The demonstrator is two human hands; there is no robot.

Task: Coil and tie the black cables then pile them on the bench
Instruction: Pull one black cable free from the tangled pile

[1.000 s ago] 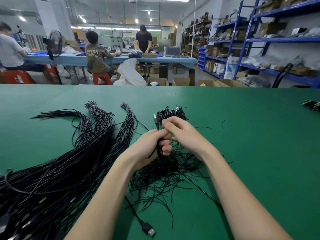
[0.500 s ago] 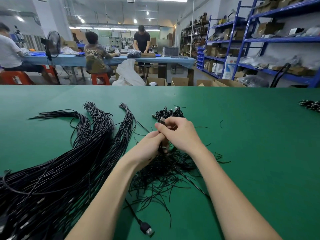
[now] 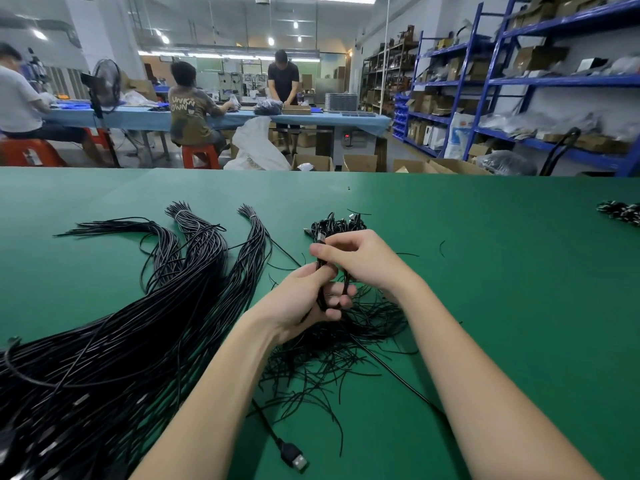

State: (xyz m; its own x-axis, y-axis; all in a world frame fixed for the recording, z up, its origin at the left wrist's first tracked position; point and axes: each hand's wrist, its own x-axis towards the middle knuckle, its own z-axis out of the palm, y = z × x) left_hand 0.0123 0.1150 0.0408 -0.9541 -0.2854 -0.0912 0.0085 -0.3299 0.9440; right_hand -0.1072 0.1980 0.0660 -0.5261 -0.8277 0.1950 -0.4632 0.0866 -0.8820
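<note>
My left hand (image 3: 300,299) grips a small coil of black cable (image 3: 322,292) above the green bench (image 3: 502,271). My right hand (image 3: 363,259) pinches the coil's upper end just above it, thumb and fingers curled round the strands. A pile of coiled, tied cables (image 3: 337,225) lies right behind my hands. Loose black ties (image 3: 332,355) are scattered under my wrists. A big bundle of uncoiled black cables (image 3: 114,341) fans out on the left. One USB plug (image 3: 294,459) lies near the front edge.
More dark cable pieces (image 3: 621,211) sit at the far right of the bench. Beyond the bench, people work at a blue table (image 3: 242,116), with cardboard boxes (image 3: 360,162) on the floor and blue shelving (image 3: 519,81) on the right.
Both hands have risen slightly with the coil. My right hand has shifted up to the coil's top end, while the left keeps its grip lower down.
</note>
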